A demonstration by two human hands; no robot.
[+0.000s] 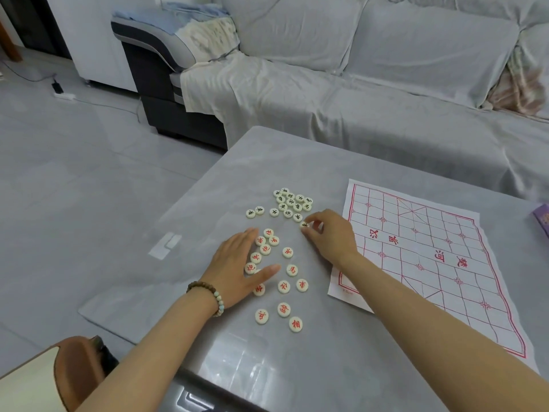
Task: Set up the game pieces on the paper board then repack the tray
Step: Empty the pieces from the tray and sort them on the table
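A white paper board with a red grid lies on the right of the grey table. Left of it, several cream round pieces with black characters sit in a far cluster. Several pieces with red characters are scattered nearer me. My right hand pinches one black-character piece at the near edge of the black cluster. My left hand lies flat with straight fingers on the red pieces, covering some of them. No piece stands on the board.
A purple box corner shows at the table's right edge. A grey covered sofa runs behind the table. A brown chair back is at the lower left. A power strip lies on the floor.
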